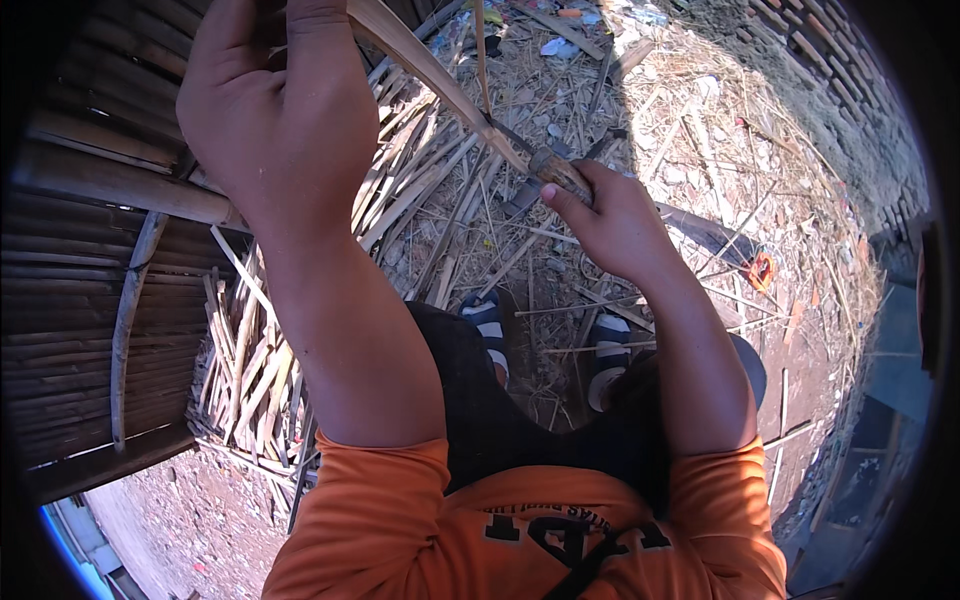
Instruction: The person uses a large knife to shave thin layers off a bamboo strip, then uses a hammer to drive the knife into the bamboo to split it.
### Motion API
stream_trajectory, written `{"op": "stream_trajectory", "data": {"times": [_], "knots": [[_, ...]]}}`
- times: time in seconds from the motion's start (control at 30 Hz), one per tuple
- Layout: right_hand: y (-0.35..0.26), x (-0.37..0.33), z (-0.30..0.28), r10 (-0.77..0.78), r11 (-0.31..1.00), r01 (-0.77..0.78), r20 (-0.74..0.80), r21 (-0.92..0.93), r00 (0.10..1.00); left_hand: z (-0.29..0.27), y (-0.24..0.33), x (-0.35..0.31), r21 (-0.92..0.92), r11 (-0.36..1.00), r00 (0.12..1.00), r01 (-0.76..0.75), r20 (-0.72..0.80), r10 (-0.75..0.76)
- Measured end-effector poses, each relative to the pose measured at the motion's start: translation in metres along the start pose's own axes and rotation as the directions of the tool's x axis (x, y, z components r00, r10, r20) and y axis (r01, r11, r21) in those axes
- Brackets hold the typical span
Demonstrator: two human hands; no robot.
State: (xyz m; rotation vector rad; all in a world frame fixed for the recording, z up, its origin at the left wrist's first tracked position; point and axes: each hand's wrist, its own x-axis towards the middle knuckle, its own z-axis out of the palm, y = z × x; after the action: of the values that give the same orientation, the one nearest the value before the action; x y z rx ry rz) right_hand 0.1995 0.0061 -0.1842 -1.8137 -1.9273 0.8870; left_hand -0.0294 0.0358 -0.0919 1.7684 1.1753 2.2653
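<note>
Your right hand (622,226) grips a brown round wooden handle (562,176), your left hand (290,115) apparently a long pale wooden strip (432,76), trimming seemingly unfinished.

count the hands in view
2: the left hand at upper left, fingers partly cut off by the top edge; the right hand right of centre, gripping a wooden handle.
</note>
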Motion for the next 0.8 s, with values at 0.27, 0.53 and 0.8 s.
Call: {"op": "stream_trajectory", "data": {"times": [0.27, 0.53, 0.8], "knots": [[0.031, 0.006, 0.024, -0.096, 0.993, 0.091, -0.081, -0.072, 0.992, 0.018, 0.029, -0.004, -0.090, 0.996, 0.998, -0.010, 0.068, 0.016], [0.023, 0.011, 0.038, -0.096, 0.990, 0.101, -0.062, 0.100, 0.993, 0.000, 0.005, 0.002, -0.023, 0.998, 0.996, 0.060, 0.068, -0.059], [0.008, -0.006, 0.020, -0.103, 0.994, 0.107, -0.136, 0.019, 0.985, 0.009, 0.015, -0.004, 0.053, 0.996, 0.997, 0.065, 0.042, -0.068]]}}
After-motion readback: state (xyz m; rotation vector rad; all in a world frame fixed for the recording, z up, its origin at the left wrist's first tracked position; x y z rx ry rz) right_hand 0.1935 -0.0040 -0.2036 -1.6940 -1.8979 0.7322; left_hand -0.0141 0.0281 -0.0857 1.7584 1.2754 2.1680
